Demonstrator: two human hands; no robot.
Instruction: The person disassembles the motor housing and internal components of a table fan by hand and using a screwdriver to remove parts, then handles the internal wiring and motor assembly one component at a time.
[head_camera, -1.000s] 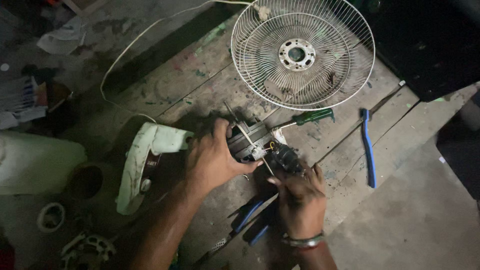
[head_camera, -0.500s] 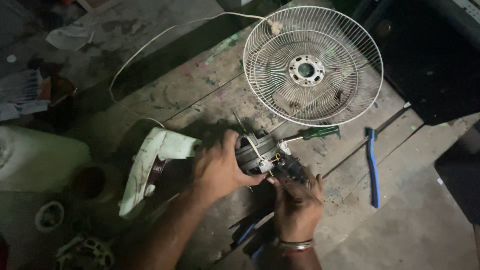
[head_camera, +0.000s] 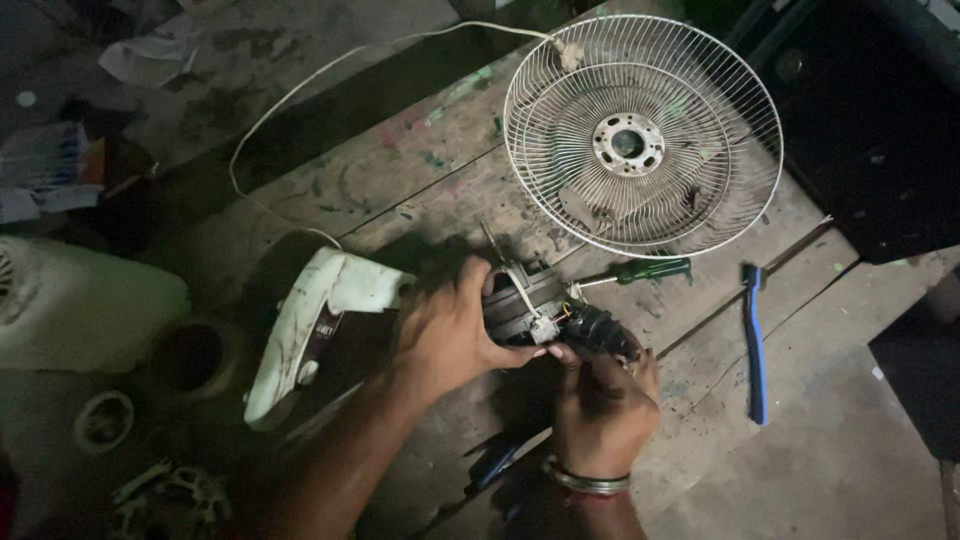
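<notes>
My left hand (head_camera: 447, 327) wraps around a small fan motor (head_camera: 520, 300) at the middle of a worn wooden board (head_camera: 400, 190). My right hand (head_camera: 600, 400), a metal bangle on its wrist, pinches the dark part with coloured wires (head_camera: 598, 330) at the motor's right end. A white fan housing (head_camera: 320, 325) lies just left of my left hand. A green-handled screwdriver (head_camera: 640, 271) rests right behind the motor.
A white wire fan guard (head_camera: 700, 190) lies flat at the back right, with a white cord (head_camera: 300, 100) looping off to the left. A blue tool (head_camera: 755, 340) lies to the right. Blue-handled pliers (head_camera: 495, 465) sit under my arms. White plastic parts (head_camera: 90, 300) lie at far left.
The view has shifted, so everything sits lower and further right in the frame. Both hands stay on the motor, with my right fingers working at its wired end.
</notes>
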